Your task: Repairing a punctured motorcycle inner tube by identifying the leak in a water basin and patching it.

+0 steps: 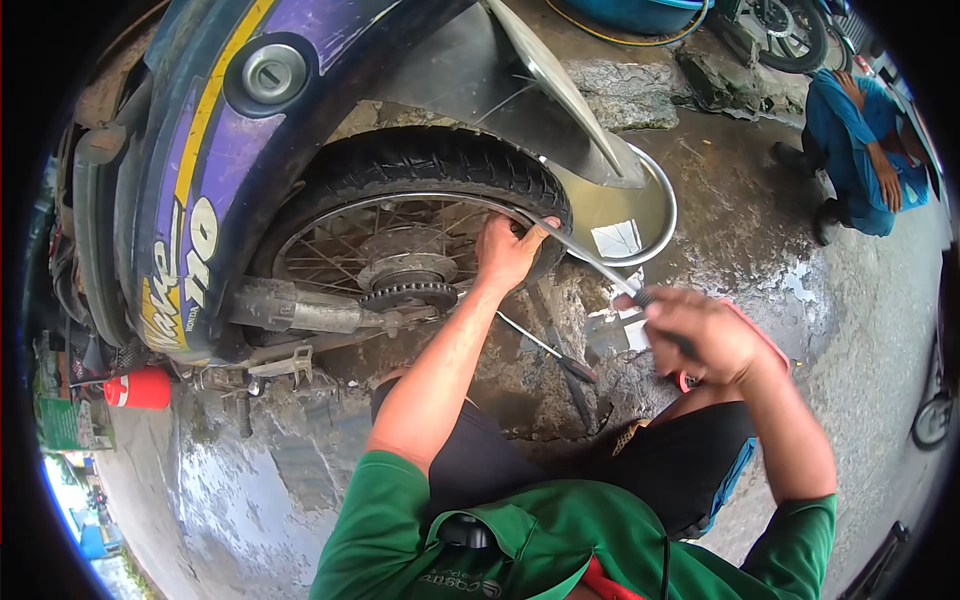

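A motorcycle's rear wheel, with a black tire (430,155), a silver rim (390,198) and spokes, stands in front of me. My left hand (508,250) is closed around the rim's right side, its thumb against the tire; the other fingertips are partly hidden. My right hand (705,335), slightly blurred, grips the dark handle of a long metal tire lever (590,258). The lever's far end meets the rim and tire edge by my left thumb. A second rod-like tool (530,333) with a dark handle lies on the ground below the wheel.
A metal-rimmed basin of cloudy water (665,190) sits under the mudguard (560,110). The rear sprocket (410,297) is left of my forearm. A red jug (138,388) stands far left. Another person in blue (865,150) sits at right; a blue tub (635,15) stands behind.
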Available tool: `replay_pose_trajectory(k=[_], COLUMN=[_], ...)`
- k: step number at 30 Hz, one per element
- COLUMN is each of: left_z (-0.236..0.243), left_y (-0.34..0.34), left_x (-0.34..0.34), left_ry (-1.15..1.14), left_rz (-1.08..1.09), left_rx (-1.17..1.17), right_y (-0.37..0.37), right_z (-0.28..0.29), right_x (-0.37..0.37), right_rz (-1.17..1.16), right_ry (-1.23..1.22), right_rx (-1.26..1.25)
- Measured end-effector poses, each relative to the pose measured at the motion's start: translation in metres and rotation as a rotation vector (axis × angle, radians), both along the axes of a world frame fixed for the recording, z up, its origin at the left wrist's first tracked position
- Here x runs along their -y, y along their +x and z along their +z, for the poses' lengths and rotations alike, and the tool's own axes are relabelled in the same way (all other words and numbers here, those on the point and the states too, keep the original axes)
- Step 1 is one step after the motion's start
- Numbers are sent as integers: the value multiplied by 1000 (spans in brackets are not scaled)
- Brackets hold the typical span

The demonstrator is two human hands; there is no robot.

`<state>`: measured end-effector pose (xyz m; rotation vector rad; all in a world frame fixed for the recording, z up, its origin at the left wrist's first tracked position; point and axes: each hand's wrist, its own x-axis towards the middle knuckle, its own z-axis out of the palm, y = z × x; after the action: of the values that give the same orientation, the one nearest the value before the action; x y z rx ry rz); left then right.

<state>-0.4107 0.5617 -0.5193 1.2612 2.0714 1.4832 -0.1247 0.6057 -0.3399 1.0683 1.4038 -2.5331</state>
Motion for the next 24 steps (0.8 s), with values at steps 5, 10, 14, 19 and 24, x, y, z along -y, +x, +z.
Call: replay_pose_trajectory(k=[5, 10, 14, 19, 24], left_z=[12, 15, 18, 5, 10], left_y=[11, 1, -16, -27, -17], left_x=[-5, 2, 14, 12, 8], left_ry=[27, -5, 50, 101, 257], left_rz=[-19, -113, -259, -344, -298], left_rx=[-30, -28, 264, 528, 954], right_y=[-61, -66, -22, -20, -98], right_z=[-89, -76, -2, -34, -132], right_x=[157, 160, 62, 65, 186], right_rz=[-462, -501, -42, -96, -541], right_ry=[342, 316, 110, 260, 612], right_rx=[-246, -267, -46, -109, -275])
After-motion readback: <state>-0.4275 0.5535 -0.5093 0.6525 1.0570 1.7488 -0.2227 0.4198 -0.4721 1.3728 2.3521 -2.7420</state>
